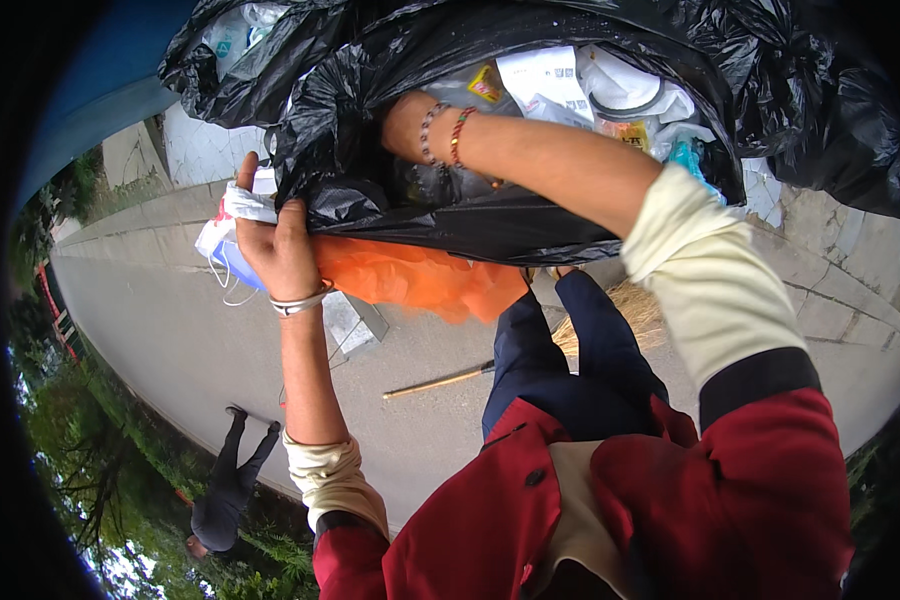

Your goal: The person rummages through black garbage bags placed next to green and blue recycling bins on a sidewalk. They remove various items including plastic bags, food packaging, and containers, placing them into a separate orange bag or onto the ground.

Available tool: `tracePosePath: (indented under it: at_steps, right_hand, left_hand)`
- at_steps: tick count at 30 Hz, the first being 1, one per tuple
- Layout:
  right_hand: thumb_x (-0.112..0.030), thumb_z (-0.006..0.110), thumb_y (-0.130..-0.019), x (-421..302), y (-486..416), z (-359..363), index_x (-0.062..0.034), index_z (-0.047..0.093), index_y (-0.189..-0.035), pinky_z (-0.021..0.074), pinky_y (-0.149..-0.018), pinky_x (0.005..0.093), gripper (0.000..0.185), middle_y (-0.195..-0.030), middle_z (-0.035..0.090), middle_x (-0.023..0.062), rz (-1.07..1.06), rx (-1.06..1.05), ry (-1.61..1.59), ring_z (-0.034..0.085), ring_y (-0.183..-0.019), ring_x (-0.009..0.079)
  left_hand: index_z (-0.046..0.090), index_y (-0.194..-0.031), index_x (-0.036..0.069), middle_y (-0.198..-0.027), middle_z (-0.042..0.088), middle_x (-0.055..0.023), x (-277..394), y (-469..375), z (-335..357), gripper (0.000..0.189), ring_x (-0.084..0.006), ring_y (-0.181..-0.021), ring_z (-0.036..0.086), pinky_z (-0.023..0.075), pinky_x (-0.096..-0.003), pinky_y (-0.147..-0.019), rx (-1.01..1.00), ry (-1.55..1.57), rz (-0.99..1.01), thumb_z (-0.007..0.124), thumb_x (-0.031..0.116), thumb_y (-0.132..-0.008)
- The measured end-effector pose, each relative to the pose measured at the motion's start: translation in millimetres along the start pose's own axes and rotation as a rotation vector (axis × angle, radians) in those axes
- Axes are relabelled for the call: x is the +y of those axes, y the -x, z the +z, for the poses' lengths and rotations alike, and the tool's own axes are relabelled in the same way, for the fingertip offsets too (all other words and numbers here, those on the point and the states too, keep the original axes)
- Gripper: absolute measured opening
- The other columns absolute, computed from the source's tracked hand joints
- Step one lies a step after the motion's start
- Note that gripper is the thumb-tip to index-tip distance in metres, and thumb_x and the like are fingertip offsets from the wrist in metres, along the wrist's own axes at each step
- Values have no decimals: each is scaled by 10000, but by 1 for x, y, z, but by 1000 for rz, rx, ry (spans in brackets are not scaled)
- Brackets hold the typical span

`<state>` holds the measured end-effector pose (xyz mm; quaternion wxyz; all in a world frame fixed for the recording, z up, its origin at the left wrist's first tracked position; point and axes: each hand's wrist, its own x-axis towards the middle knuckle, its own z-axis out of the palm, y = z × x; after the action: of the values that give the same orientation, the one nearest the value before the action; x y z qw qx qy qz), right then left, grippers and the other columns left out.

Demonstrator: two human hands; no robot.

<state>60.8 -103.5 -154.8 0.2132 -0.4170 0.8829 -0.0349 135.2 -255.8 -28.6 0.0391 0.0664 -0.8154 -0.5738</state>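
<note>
A large black plastic garbage bag [480, 229] gapes in front of me, filled with waste: a white printed paper [544, 79], a white item with a dark rim [622, 82], clear plastic and a teal wrapper [686, 156]. My right hand [412, 127] reaches into the bag at its left part; its fingers are hidden. My left hand [274, 232] is at the bag's left edge, with white plastic [249, 204] looped around its fingers and face masks [229, 247] hanging beside it. Orange plastic [420, 277] hangs under the bag's near side, close to my left hand.
Another black bag [844, 127] bulges at right, and a blue surface [90, 82] curves at upper left. Below lie a straw broom [630, 319], a wooden handle [435, 382] and a metal dustpan [352, 324] on the pavement. A person in dark clothes [221, 502] walks at lower left.
</note>
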Motion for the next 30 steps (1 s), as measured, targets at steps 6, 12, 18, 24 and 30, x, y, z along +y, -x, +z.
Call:
tracePosePath:
  at_steps: [6,12,18,24,30]
  right_hand:
    - [-158,600,-774,57,109,-5,-136,719,-805,465,-805,351,126,-934,629,28,-9,381,38,626,-931,165]
    - [-144,603,-766,91,173,14,-189,727,-860,373,-914,346,162,-883,526,11,-5,537,-27,579,-939,153]
    - [-138,609,-763,90,182,13,-184,740,-877,361,-953,354,180,-892,530,20,-12,457,-79,585,-896,181]
    - [-220,634,-774,52,142,-36,-86,713,-871,477,-802,386,183,-902,646,94,-78,62,-58,651,-861,244]
    - [-320,581,-874,59,24,-53,-63,713,-997,546,-735,436,314,-1011,702,113,207,237,2,674,-954,278]
  left_hand:
    - [453,-1342,-57,-1108,608,-122,-2,-15,5,588,-150,-964,580,445,-261,-904,52,15,-8,488,-120,-758]
    - [463,-1343,-40,-1088,619,-111,5,-20,14,579,-144,-943,587,459,-255,-881,47,12,2,478,-112,-768]
    - [458,-1345,-40,-1106,619,-118,7,-17,33,581,-150,-959,590,458,-261,-895,86,123,9,474,-120,-770]
    - [453,-1338,-57,-1131,608,-126,16,0,35,574,-161,-981,588,442,-274,-923,109,65,-34,487,-109,-768]
    - [445,-1343,-64,-1138,613,-129,17,4,38,581,-162,-994,587,434,-276,-936,101,96,-9,516,-117,-769]
